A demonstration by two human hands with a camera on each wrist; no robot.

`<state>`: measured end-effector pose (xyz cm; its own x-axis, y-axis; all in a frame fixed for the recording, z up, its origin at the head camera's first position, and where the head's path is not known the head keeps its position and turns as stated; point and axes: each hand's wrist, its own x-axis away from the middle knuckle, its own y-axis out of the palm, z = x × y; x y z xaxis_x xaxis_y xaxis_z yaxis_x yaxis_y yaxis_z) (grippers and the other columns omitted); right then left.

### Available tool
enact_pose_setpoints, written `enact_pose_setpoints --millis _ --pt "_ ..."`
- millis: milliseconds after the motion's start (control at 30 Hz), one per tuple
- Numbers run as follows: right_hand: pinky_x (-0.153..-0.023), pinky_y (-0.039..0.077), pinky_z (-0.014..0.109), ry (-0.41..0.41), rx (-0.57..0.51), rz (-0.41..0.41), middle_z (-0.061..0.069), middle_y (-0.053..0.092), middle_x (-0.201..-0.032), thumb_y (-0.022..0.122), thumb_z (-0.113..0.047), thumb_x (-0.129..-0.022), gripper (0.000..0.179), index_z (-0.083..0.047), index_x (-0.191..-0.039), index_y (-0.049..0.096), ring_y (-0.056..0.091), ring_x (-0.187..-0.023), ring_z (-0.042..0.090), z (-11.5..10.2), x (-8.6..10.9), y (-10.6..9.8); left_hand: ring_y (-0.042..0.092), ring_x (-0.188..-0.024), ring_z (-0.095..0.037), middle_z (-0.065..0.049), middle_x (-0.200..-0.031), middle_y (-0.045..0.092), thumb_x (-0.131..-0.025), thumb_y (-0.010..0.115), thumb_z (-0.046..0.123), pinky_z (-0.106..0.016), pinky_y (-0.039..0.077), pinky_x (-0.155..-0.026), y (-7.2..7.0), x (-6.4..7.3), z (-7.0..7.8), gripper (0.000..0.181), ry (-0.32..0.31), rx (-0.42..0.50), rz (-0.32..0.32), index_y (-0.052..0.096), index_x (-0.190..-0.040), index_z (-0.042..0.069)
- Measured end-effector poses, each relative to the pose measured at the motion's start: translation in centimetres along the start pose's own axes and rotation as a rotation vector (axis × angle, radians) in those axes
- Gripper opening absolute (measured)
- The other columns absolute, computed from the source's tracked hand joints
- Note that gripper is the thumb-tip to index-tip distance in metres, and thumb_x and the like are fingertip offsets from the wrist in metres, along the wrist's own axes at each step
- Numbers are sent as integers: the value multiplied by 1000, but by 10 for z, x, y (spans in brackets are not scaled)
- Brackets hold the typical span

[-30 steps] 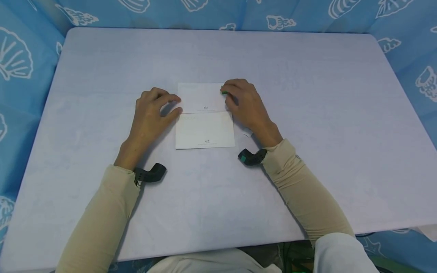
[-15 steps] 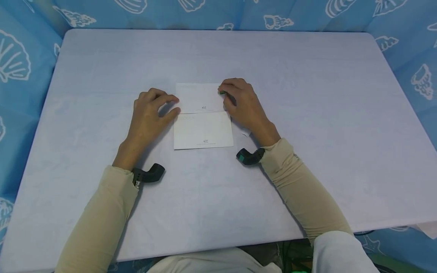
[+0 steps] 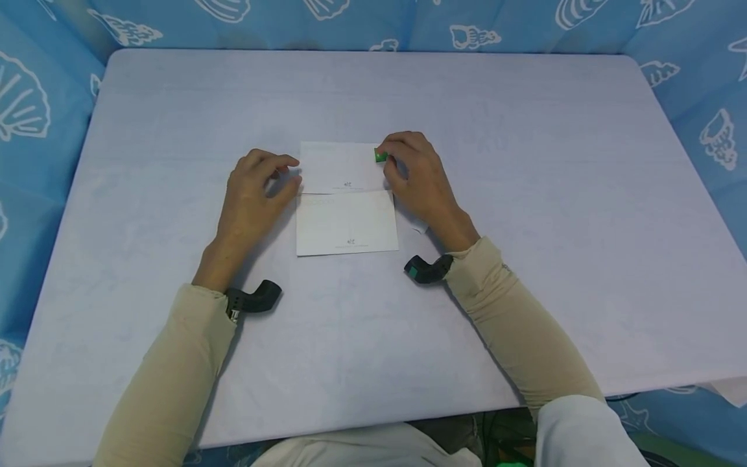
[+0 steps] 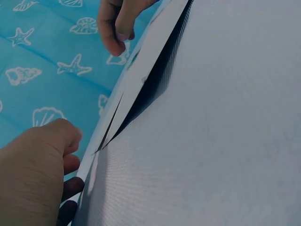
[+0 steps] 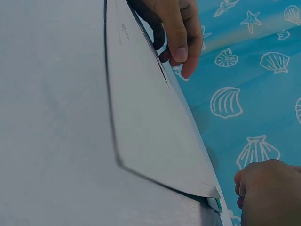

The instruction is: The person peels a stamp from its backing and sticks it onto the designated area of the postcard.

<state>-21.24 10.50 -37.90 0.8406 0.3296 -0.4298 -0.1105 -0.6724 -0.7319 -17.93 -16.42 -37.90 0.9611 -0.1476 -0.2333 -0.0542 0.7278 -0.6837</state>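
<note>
Two white sheets, or two halves of one folded card, lie mid-table; I cannot tell which. The far panel [image 3: 338,162] and the near panel [image 3: 347,224] each bear a small printed mark. At the far panel's right edge is a small green piece [image 3: 380,155], its kind unclear. My right hand [image 3: 420,172] hovers over it, fingers bent, and the left wrist view shows no thing in its fingertips [image 4: 123,35]. My left hand [image 3: 251,194] is just left of the panels, thumb and forefinger apart. Seen from the left wrist, the near panel's edge [image 4: 141,89] stands off the cloth.
A white cloth covers the table [image 3: 525,194]. Under the right wrist lies a small white scrap [image 3: 420,227]. Blue curtain [image 3: 408,26] with white shell prints hangs behind and at the sides. Each wrist wears a black camera mount [image 3: 257,298].
My left thumb and forefinger have drawn back slightly left from the panels' edge. The right fingers have shifted a little, and more of the green piece shows.
</note>
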Motion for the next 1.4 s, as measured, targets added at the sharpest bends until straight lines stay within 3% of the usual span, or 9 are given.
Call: enact_pose_setpoints --millis 400,733,1400 --pt "-81 33 36 -19 48 21 3 57 -104 61 -14 -84 17 -8 -99 70 48 -97 17 -1 8 -5 46 -93 -17 1 -95 57 -89 60 26 -35 34 -84 1 0 1 22 3 7 17 67 -107 15" --pt "-83 32 39 -8 69 52 4 56 -104 65 -17 -82 16 -9 -96 69 48 -99 20 9 16 -8 47 -90 -18 0 -93 58 -87 62 23 -36 34 -83 5 1 -3 20 40 23 39 68 -104 14" --pt "-85 29 38 73 55 60 2 54 -102 67 -18 -81 19 -9 -98 67 46 -100 17 17 26 -18 47 -91 -17 2 -93 58 -88 61 25 -35 34 -84 6 2 -4 19 39 17 50 68 -103 15"
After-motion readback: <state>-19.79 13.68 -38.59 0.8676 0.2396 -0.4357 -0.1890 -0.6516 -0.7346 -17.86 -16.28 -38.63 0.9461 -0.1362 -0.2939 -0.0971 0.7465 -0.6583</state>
